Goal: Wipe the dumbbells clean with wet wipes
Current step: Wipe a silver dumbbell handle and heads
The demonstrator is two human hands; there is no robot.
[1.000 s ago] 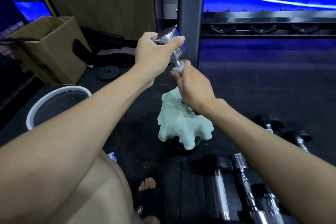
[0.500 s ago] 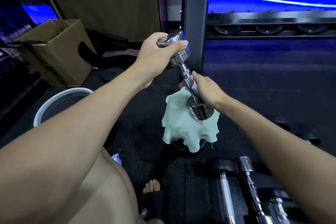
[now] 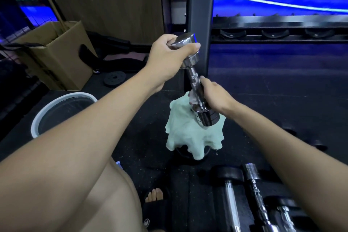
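A chrome dumbbell [image 3: 195,79] is held tilted in mid-air, one head up and one down. My left hand [image 3: 167,58] is closed around its upper head. My right hand [image 3: 214,94] wraps the lower part of the handle, pressing a small white wet wipe [image 3: 192,99] against it just above the lower head [image 3: 207,117]. Below them a pale green cloth [image 3: 190,135] is draped over a dark round object on the floor.
Several more dumbbells [image 3: 254,186] lie on the black rubber floor at lower right. A white-rimmed bucket [image 3: 56,107] stands at left, with a cardboard box [image 3: 56,58] behind it. A dark rack post [image 3: 199,15] rises just behind the dumbbell. My sandalled foot [image 3: 154,196] is near the bottom.
My right hand slid with the wipe down the handle from just under the upper head to the lower head. The left hand kept its hold on the upper head.
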